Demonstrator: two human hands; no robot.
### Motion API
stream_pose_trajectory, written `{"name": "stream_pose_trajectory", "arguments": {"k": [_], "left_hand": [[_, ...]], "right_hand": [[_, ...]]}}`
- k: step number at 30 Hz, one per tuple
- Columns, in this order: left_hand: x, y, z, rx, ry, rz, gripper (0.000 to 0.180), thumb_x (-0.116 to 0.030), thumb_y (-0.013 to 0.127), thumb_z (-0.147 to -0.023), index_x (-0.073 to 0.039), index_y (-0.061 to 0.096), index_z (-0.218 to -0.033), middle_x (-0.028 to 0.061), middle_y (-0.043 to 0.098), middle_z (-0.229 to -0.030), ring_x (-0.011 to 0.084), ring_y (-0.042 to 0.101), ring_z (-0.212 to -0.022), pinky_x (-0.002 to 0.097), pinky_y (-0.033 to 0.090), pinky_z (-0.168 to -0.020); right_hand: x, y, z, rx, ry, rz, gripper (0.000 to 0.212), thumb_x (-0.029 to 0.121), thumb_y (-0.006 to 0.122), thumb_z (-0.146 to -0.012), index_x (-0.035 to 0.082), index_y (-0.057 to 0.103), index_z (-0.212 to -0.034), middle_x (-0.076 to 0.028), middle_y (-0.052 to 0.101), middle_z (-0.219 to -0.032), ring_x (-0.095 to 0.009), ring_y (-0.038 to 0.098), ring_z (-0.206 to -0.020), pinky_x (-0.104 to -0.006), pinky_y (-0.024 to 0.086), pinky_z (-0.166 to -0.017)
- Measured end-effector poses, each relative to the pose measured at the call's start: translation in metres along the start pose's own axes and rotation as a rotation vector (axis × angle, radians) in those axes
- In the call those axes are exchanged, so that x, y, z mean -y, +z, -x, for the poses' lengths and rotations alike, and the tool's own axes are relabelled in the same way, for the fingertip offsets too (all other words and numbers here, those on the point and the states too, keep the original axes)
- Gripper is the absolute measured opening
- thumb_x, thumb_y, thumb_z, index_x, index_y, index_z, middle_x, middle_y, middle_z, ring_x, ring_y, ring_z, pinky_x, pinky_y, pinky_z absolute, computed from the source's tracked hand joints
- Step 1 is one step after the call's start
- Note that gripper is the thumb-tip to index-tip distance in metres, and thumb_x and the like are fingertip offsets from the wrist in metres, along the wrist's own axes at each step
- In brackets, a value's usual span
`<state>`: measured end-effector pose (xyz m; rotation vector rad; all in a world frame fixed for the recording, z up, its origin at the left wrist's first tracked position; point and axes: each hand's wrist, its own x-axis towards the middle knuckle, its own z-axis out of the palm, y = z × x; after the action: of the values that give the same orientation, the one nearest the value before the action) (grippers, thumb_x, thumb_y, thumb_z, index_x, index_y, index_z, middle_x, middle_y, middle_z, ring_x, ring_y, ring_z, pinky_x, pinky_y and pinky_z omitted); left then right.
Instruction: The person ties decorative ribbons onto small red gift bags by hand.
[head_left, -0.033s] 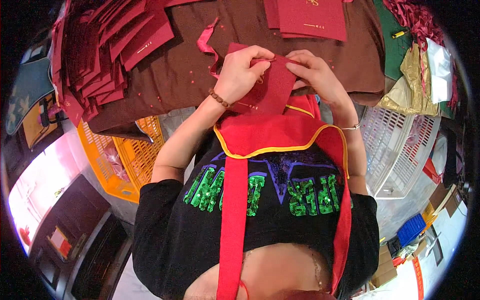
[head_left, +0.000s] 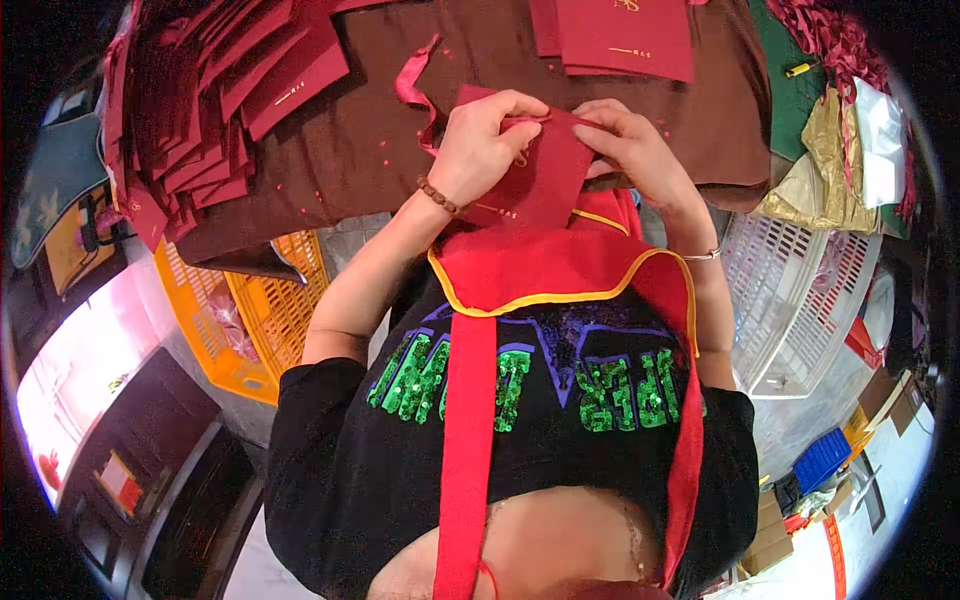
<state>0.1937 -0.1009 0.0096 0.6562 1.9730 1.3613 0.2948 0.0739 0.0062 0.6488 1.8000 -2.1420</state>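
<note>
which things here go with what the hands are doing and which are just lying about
Seem to go with the work:
flat dark red gold-printed piece, held in the left hand and right hand
matching pile at left
matching stack at top
loose red ribbon

Seem to be just lying about:
yellow plastic crate
white plastic crate
crumpled gold sheet
blue basket

Brown-covered table (head_left: 725,110), grey floor (head_left: 795,420), dark furniture (head_left: 135,425), bright light (head_left: 70,375) left
</note>
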Motion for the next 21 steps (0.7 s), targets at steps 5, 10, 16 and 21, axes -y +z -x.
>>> {"name": "stream_pose_trajectory", "arguments": {"k": [5, 10, 16, 21], "left_hand": [[0.001, 0.002, 0.000, -0.024, 0.028, -0.110, 0.016, -0.008, 0.060, -0.082, -0.001, 0.063, -0.096, 0.0037, 0.064, -0.078, 0.0058, 0.056, -0.067, 0.0217, 0.047, -0.060], [0.001, 0.012, -0.002, -0.128, 0.375, -0.282, 0.009, -0.009, 0.060, -0.076, -0.002, 0.060, -0.083, 0.0155, 0.062, -0.077, 0.0327, 0.061, -0.074, 0.0387, 0.049, -0.064], [-0.005, 0.014, -0.003, -0.147, 0.385, -0.356, 0.006, -0.007, 0.057, -0.076, -0.002, 0.058, -0.079, 0.0160, 0.061, -0.076, 0.0340, 0.060, -0.073, 0.0416, 0.047, -0.062], [-0.015, 0.008, -0.007, -0.051, 0.401, -0.471, 0.008, -0.008, 0.052, -0.077, -0.001, 0.056, -0.077, 0.0183, 0.059, -0.074, 0.0366, 0.058, -0.072, 0.0447, 0.046, -0.063]], "right_hand": [[-0.003, -0.001, -0.002, -0.001, -0.004, -0.004, 0.026, 0.017, 0.055, -0.088, -0.003, 0.058, -0.106, -0.002, 0.043, -0.117, -0.012, 0.052, -0.098, -0.0235, 0.050, -0.071], [0.001, 0.000, 0.001, -0.007, -0.010, 0.009, 0.026, 0.017, 0.054, -0.089, -0.002, 0.057, -0.107, -0.002, 0.043, -0.118, -0.011, 0.051, -0.100, -0.0237, 0.050, -0.071], [-0.003, -0.001, 0.002, -0.006, -0.058, 0.029, 0.026, 0.018, 0.053, -0.089, -0.001, 0.057, -0.108, -0.001, 0.043, -0.118, -0.010, 0.051, -0.100, -0.0235, 0.050, -0.070], [-0.003, 0.004, 0.004, -0.029, -0.109, 0.058, 0.023, 0.016, 0.053, -0.090, 0.001, 0.057, -0.107, -0.001, 0.044, -0.117, -0.010, 0.050, -0.101, -0.0232, 0.051, -0.069]]}}
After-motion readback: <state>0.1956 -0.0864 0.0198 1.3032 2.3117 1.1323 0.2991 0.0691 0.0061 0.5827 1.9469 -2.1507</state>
